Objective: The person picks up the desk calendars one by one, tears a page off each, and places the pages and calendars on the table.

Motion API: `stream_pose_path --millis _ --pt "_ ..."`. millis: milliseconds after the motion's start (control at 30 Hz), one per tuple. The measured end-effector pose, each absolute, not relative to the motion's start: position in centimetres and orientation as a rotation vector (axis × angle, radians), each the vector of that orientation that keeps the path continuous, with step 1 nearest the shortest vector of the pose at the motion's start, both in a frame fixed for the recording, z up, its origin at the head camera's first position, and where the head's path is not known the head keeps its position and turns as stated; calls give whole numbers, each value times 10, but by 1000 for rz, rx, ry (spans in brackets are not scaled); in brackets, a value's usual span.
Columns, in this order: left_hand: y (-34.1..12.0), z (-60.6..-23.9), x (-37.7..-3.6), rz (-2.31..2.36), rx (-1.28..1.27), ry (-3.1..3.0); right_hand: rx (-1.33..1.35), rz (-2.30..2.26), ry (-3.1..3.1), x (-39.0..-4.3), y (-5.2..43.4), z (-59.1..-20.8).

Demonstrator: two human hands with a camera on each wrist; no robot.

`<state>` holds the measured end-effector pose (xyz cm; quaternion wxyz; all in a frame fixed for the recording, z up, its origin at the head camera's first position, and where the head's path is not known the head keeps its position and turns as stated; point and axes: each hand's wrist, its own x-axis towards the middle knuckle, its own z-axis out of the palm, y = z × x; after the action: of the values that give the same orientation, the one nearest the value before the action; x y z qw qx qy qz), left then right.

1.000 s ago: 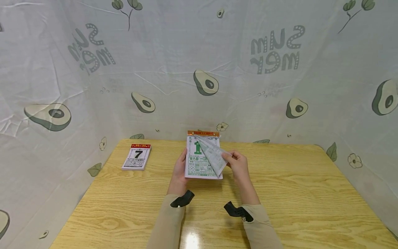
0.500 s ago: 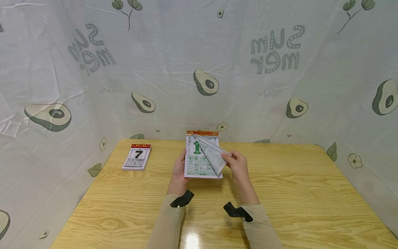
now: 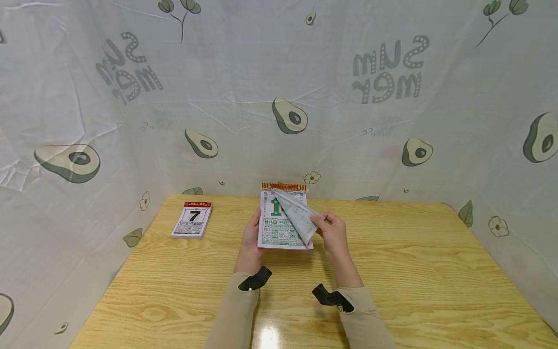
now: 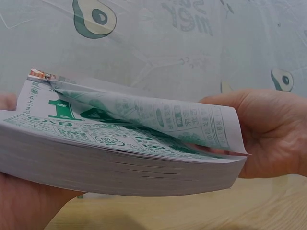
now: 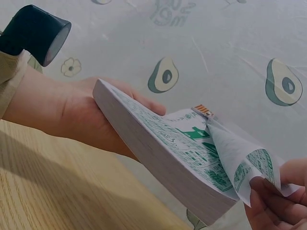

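A thick tear-off calendar (image 3: pixel 270 232) with green print and a red-and-gold striped top strip is held up over the table. My left hand (image 3: pixel 250 242) grips it from beneath and along its left side, with most of the fingers hidden behind the pad. The top page (image 3: pixel 301 220) is peeled back diagonally from the right, showing a green number on the sheet below. Thumb and fingers of my right hand (image 3: pixel 333 235) pinch this page near its outer edge. In the right wrist view the lifted page (image 5: pixel 240 158) curls up, its upper end still meeting the striped strip (image 5: pixel 202 110).
A smaller calendar pad (image 3: pixel 192 222) with a red header and a black 7 lies at the table's back left. The wooden table (image 3: pixel 414 271) reaches back to a pale curtain (image 3: pixel 244 63) printed with avocados. Black cameras sit on both wrists.
The calendar's lower edge has risen slightly and its body has shifted a little left. Both hands keep their holds, and the page stays folded back about as far as before.
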<state>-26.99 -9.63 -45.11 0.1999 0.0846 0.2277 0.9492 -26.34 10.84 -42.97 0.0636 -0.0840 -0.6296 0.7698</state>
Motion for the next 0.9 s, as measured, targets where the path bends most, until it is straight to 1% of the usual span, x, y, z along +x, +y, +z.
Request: stream_pose_path --millis 133,433,667,900 --pt "-96 -451 -269 2663 219 640 -267 2338 -1883 -264 107 -431" --pt "-98 -453 -272 2627 272 633 -287 2311 -1900 -263 108 -429" --pt "-99 -452 -272 2594 243 701 -231 2124 -2097 -261 112 -422" --pt "-97 -451 -272 2536 268 787 -194 1906 -2304 -262 116 -418"
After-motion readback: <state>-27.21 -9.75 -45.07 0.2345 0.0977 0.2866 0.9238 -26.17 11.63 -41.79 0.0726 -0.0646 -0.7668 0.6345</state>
